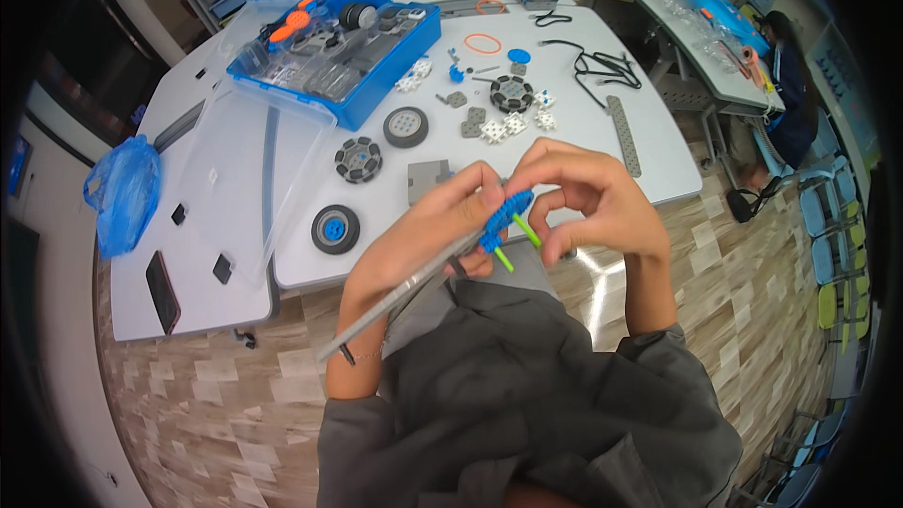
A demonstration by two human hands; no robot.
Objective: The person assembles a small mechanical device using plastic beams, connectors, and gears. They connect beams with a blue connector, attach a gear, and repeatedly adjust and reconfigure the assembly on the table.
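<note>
My left hand (409, 235) is closed round a long grey plastic beam (400, 293), which slants down past my left wrist. Blue toothed gears (509, 213) sit at the beam's upper end. Two bright green axles (527, 230) stick out from the blue parts toward my lap. Curled over the gears from the right, my right hand (602, 199) has its fingertips on their upper edge; its thumb is bent below, apart from the axles. The fingers behind the gears are partly hidden. The assembly is held above my lap, just off the table's near edge.
On the white table (649, 146) lie wheels (335, 229), a grey box-shaped part (427, 181), white connectors (494, 131), a perforated grey strip (624, 136) and black cables (602, 66). A blue parts bin (395, 66) stands beyond. A blue plastic bag (125, 196) and phone (162, 292) are left.
</note>
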